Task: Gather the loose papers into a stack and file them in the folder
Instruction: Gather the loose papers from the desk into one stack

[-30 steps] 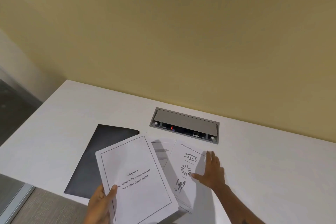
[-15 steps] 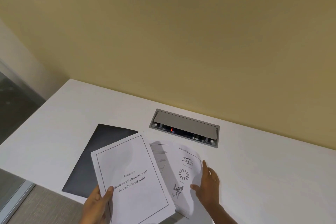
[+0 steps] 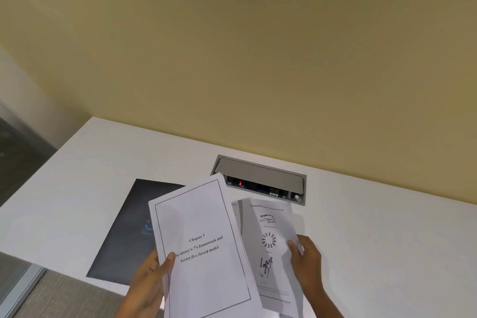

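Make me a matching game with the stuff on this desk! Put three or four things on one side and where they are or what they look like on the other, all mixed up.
Things:
1. Chapter 3 papers
2. picture page
3. folder
4. socket box

Clues:
A. dark, flat on the desk
B. held by the left hand
C. set into the desk by the wall, a red light inside
D. pinched by the right hand

Pairs: 1-B, 2-D, 3-A, 4-C
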Action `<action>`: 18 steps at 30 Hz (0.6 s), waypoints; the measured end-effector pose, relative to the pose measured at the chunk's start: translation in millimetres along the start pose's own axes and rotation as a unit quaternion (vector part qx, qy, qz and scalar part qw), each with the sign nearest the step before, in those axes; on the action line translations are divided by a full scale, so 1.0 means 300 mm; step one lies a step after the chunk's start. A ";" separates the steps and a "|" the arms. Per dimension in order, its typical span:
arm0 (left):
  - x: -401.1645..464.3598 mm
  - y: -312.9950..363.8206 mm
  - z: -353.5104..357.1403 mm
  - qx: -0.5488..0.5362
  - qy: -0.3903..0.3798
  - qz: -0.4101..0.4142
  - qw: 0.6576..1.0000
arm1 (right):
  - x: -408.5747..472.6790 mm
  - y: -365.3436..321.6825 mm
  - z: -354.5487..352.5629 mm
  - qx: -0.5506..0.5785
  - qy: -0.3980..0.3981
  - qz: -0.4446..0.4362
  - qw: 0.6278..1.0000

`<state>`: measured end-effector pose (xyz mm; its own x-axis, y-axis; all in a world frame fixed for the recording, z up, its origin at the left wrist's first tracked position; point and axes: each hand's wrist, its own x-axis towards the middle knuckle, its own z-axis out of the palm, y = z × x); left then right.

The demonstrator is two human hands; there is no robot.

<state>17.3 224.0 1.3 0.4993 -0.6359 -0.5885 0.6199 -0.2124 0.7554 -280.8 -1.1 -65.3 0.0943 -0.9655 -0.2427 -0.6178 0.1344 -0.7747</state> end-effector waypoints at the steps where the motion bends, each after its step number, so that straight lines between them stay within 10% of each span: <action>1: 0.000 0.005 0.008 -0.005 -0.012 -0.002 1.000 | 0.003 -0.013 -0.020 0.015 -0.005 0.000 1.000; 18: 0.022 -0.008 0.058 0.080 -0.044 -0.067 0.994 | -0.093 -0.289 -0.010 0.231 -0.247 0.022 0.941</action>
<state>8.6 207.4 0.8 0.3598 -0.6555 -0.6640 0.5690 -0.4099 0.7129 -232.2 13.6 10.4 0.4975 -0.7512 -0.4338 -0.2343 0.3652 -0.9010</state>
